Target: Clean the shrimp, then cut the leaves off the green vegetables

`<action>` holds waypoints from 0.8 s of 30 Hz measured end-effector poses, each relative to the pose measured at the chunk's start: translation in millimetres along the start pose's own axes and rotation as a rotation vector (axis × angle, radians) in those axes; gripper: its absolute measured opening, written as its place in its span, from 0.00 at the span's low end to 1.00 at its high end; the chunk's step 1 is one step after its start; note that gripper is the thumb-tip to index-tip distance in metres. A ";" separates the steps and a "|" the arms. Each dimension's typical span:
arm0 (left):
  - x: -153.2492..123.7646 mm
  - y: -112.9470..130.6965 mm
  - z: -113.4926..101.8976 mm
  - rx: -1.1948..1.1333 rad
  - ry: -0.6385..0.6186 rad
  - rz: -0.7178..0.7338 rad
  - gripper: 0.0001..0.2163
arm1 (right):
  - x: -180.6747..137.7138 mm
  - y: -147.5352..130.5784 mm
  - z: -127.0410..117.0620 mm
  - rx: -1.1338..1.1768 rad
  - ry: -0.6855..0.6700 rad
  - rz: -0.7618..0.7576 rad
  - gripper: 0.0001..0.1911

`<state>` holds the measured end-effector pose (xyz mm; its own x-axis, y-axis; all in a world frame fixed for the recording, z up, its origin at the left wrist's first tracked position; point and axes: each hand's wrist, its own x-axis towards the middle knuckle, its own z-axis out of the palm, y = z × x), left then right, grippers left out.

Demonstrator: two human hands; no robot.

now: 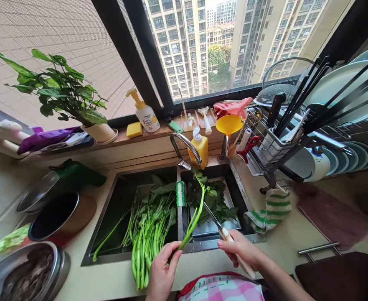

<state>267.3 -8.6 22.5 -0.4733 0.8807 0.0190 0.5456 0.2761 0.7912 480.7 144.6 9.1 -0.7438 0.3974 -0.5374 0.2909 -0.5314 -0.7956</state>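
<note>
My left hand (165, 267) pinches the lower end of a long green vegetable stalk (199, 209), which points up and away over the right sink basin. In my right hand (240, 248) is a knife (226, 236) with a cream handle, its narrow blade seen nearly edge-on and its tip close to the stalk. Whether the blade touches the stalk I cannot tell. A thick bunch of leafy green stalks (148, 242) lies in the left basin, with its stem ends over the front rim. Loose green leaves (215, 196) lie on a metal tray (234, 225) in the right basin.
A faucet (174, 142) arches over the double sink, whose divider carries a green-and-white scrubber (180, 193). Left stand a dark pot (77, 221) and a metal bowl (57, 267). On the right are a dish rack (255, 161) and a striped cloth (274, 209).
</note>
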 end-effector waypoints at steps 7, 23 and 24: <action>-4.1 6.1 8.4 0.068 0.032 0.100 0.08 | -0.7 8.1 -6.4 -0.043 0.044 0.020 0.17; -15.3 -23.0 22.0 0.164 0.086 0.171 0.12 | 2.9 15.4 -8.1 -0.101 0.136 0.092 0.18; -15.3 -23.1 22.0 0.130 0.090 0.147 0.11 | 3.0 15.0 -7.8 -0.098 0.132 0.091 0.18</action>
<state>277.1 -20.0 -9.5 -0.4391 0.8787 0.1873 0.6949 0.2000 0.6908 487.6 143.7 -6.6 -0.6281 0.4494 -0.6352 0.4155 -0.4965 -0.7621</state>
